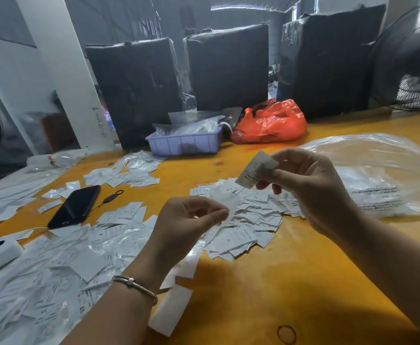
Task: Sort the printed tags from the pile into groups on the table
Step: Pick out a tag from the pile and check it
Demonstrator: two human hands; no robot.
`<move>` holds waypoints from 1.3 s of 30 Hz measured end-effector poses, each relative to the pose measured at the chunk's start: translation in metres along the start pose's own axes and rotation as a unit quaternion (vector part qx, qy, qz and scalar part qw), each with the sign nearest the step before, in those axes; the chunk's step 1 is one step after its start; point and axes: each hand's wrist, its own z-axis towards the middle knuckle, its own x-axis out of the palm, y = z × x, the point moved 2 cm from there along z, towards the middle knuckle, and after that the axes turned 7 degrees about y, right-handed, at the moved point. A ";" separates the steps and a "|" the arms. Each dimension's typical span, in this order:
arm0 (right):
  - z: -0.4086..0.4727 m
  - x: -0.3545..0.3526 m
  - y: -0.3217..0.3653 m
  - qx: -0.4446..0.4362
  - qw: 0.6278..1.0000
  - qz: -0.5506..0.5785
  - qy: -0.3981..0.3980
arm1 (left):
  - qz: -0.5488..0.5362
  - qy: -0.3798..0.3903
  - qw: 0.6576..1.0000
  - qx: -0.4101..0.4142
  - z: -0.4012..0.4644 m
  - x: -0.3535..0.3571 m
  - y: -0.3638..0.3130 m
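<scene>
Paper is light, and a fan (413,68) stands near: air could scatter the pile (243,217) on the table (291,282) and mix it with the groups (126,170) beside. Right hand (311,190) pinches one tag (256,170) above the pile; left hand (191,220) pinches something pale, I cannot tell what.

Orange-yellow wooden desk (266,282), glossy, dark ring stain near front edge. Behind desk: three tall black-wrapped bales (228,68) in row, w/ shiny tape. White slanted column (62,70) left of bales, handwriting low on it. Black fan (413,61) right of bales, at desk's far edge. Grey walls beyond; daylight from bright window strip (248,7) above bales.
</scene>
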 end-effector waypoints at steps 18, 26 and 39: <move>-0.008 0.012 0.007 -0.044 0.992 -0.119 0.026 | 0.015 0.006 0.999 0.035 -0.002 0.005 -0.003; -0.008 0.013 0.006 -0.042 0.993 -0.104 0.030 | 0.007 -0.006 0.999 0.034 -0.001 0.002 -0.005; -0.006 0.011 0.007 -0.035 0.996 -0.064 0.053 | 0.024 0.013 0.999 0.024 -0.001 0.004 -0.002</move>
